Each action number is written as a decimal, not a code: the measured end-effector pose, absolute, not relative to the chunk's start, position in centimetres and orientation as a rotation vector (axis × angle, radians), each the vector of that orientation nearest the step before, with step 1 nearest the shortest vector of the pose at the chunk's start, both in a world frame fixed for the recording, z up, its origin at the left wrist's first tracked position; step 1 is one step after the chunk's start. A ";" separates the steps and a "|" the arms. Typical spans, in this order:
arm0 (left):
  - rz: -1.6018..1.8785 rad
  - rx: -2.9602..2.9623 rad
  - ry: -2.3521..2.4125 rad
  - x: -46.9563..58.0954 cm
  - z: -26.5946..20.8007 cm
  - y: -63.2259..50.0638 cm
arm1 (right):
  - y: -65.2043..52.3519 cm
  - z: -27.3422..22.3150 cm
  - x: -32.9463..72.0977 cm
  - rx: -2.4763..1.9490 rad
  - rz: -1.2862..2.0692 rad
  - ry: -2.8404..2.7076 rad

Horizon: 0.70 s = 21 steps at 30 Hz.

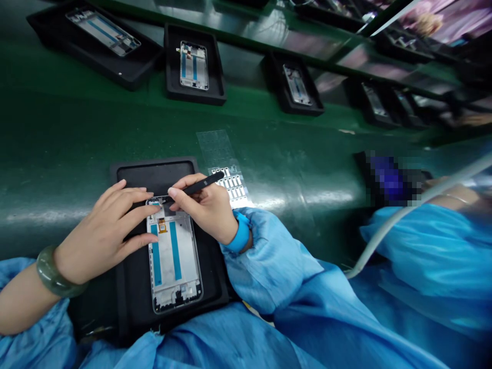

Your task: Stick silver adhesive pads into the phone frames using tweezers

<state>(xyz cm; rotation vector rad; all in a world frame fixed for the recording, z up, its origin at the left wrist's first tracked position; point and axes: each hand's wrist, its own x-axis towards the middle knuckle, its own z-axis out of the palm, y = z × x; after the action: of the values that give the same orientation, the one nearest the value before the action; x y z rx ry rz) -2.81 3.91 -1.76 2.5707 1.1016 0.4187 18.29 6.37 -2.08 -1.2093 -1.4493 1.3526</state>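
Observation:
A silver phone frame (165,261) with two blue strips and a small orange flex connector (162,226) lies in a black tray (154,168) before me. My left hand (115,218) rests with its fingers spread over the frame's upper left part, fingertips on or just above it. In my right hand (207,207) is a pair of black tweezers (203,183), held like a pen. Their tip points at the top of the frame and is partly hidden by my fingers. Just right of the tray, a clear sheet (230,179) carries rows of small white-and-dark pieces.
Along the back, on a green surface (115,123), stand several black trays (215,95) with phone frames (194,66) in them. At right, a co-worker's blue sleeve (430,246) shows beside a pale cable (403,215) and a dark, pixelated device (388,177).

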 end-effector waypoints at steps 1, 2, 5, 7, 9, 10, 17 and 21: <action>0.405 2.584 1.099 -2.8 -1.8 3.9 | 6.4 -2.1 18.3 -1.209 1.340 -1.456; 0.394 2.597 1.096 -2.8 -1.8 4.0 | 6.4 -2.0 18.3 -1.211 1.329 -1.462; 0.379 2.638 1.090 -2.7 -1.7 4.0 | 6.3 -1.9 18.2 -1.234 1.311 -1.481; 0.373 2.668 1.095 -2.5 -1.5 3.9 | 6.3 -1.9 18.2 -1.245 1.299 -1.496; 0.362 2.693 1.112 -2.3 -1.3 3.7 | 6.3 -2.0 18.2 -1.246 1.285 -1.515; 0.357 2.703 1.126 -2.1 -1.3 3.6 | 6.3 -2.0 18.2 -1.245 1.279 -1.524; 0.339 2.749 1.205 -1.4 -1.3 3.0 | 7.4 -1.2 18.3 -1.177 1.321 -1.314; 0.362 2.748 1.222 -1.4 -1.5 3.1 | 8.8 -0.9 18.3 -1.091 1.383 -1.331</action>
<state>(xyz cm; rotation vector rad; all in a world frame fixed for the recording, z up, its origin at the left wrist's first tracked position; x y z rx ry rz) -1.38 3.06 -1.50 2.7475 1.2219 0.3621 18.30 8.76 -0.93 -1.0912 -1.3312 1.3826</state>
